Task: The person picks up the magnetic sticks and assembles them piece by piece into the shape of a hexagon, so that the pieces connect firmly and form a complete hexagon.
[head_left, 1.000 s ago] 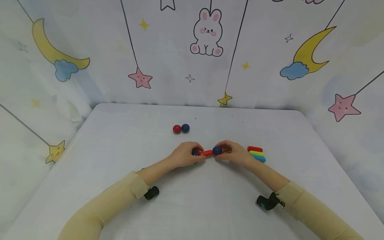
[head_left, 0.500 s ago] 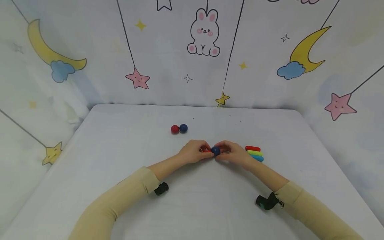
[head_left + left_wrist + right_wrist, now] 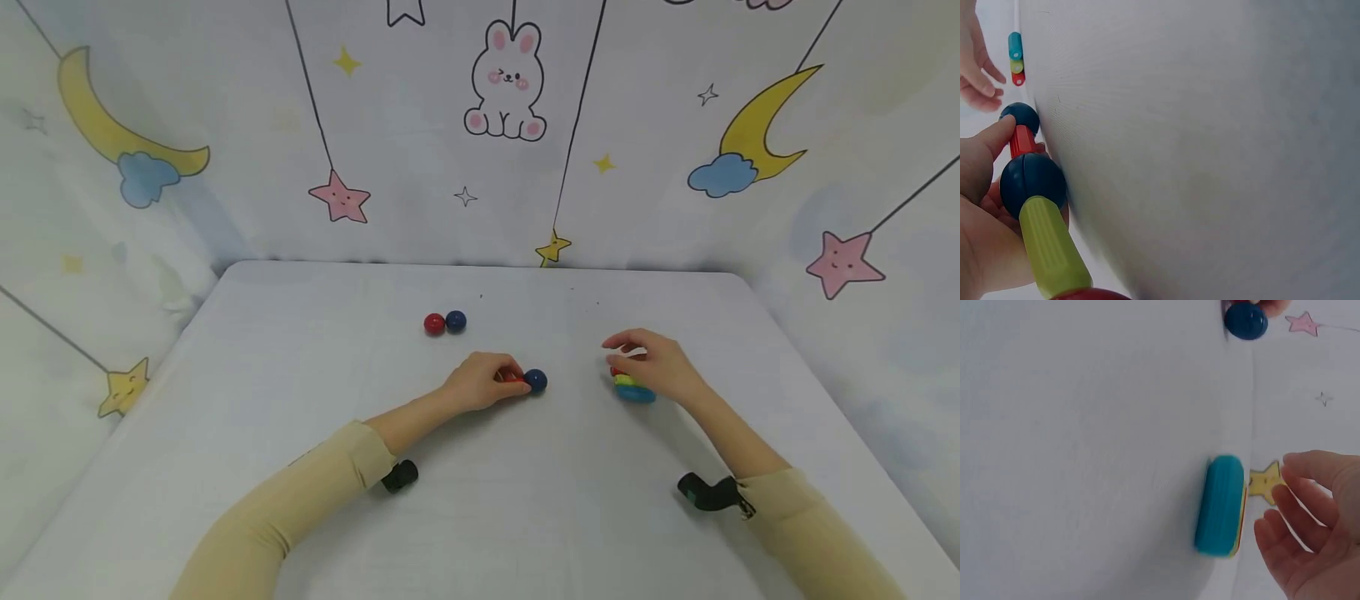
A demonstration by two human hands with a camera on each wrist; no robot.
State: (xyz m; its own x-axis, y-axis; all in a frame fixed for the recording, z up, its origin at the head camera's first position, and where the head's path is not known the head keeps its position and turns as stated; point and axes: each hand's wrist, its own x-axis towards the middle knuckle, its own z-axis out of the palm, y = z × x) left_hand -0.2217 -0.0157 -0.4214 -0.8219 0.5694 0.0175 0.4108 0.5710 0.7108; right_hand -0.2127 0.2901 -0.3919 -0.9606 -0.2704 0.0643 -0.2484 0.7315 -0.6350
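My left hand (image 3: pixel 480 383) pinches a red rod (image 3: pixel 1022 141) with a blue ball (image 3: pixel 536 381) at its far end. The left wrist view reveals more of this joined chain: another blue ball (image 3: pixel 1034 182), a yellow-green rod (image 3: pixel 1052 247) and part of a red ball (image 3: pixel 1091 294). Over on the right, my right hand (image 3: pixel 656 367) hovers with spread, relaxed fingers above several loose rods. Of these, a blue rod (image 3: pixel 1220 505) lies nearest, with a yellow-green rod (image 3: pixel 624 380) and a partly covered red rod (image 3: pixel 1018 79) beside it. Nothing is in that hand.
Farther back on the white table (image 3: pixel 337 333), a loose red ball (image 3: pixel 434 324) and a blue ball (image 3: pixel 456 322) sit side by side. A printed cloth backdrop (image 3: pixel 420 125) rises behind the table edge. Dark wrist cameras (image 3: pixel 708 492) hang below both sleeves.
My right hand has left the blue ball at the chain's end and moved right, over the loose rods. The left hand shifted its grip right along the chain to the red rod.
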